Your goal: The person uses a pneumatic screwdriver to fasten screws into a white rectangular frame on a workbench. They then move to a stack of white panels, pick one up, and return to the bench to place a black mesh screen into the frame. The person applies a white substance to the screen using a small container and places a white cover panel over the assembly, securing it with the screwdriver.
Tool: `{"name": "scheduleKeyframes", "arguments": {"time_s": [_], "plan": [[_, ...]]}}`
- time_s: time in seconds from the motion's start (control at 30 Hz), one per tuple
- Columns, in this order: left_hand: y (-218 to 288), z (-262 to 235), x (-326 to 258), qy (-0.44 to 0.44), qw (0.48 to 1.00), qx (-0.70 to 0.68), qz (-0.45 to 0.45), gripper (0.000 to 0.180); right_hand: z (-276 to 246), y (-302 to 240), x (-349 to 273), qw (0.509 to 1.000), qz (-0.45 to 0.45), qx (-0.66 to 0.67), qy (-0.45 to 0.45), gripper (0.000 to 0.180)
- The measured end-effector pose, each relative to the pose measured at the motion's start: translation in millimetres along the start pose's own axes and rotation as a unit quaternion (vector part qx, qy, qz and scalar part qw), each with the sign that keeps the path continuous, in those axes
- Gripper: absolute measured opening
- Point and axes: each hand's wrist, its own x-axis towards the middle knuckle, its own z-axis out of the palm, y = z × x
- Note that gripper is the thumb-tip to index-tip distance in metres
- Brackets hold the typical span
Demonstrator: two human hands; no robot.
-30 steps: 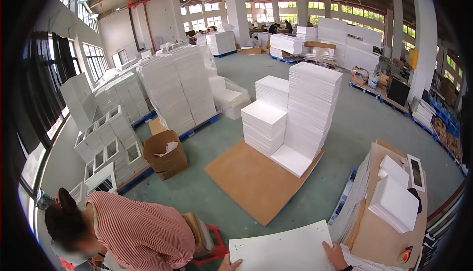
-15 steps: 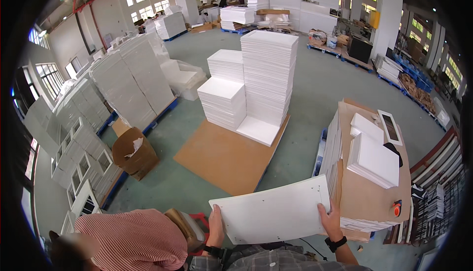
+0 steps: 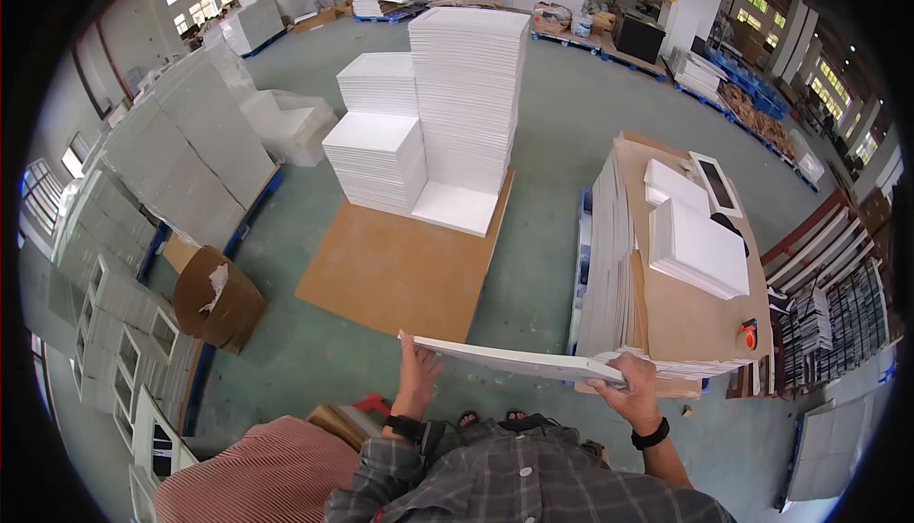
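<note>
I hold a large flat white panel (image 3: 519,361) almost edge-on in front of me, level with my chest. My left hand (image 3: 416,371) grips its left end, fingers up along the edge. My right hand (image 3: 630,388) clasps its right end, with a black watch on that wrist. Beyond the panel a brown board pallet (image 3: 400,266) lies on the floor, carrying tall stacks of white panels (image 3: 466,104) at its far end. To my right stands a waist-high stack of sheets (image 3: 609,266) topped with brown cardboard and a few white panels (image 3: 700,247).
A person in a red striped shirt (image 3: 252,471) bends low at my left. An open brown carton (image 3: 217,296) sits on the floor to the left. White framed panels (image 3: 114,333) line the left side. An orange tape roll (image 3: 748,335) lies on the cardboard.
The panel has tipped from showing its broad face to almost edge-on and level. My view has moved closer to the brown pallet and the white stacks.
</note>
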Motion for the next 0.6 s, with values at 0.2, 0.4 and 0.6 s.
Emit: {"name": "scheduleKeyframes", "arguments": {"time_s": [0.2, 0.4, 0.6], "plan": [[-3, -36, 37, -0.143, 0.98, -0.081, -0.11, 0.047, 31, -33, 74, 0.945, -0.274, -0.121, -0.134, 0.036], [11, -11, 53, -0.089, 0.987, -0.09, -0.1, 0.027, 56, 8, 104, 0.971, -0.2, -0.11, -0.077, 0.046], [33, 24, 88, -0.071, 0.995, -0.033, -0.067, 0.03, 103, 78, 136, 0.994, 0.093, 0.042, 0.026, 0.055]]}}
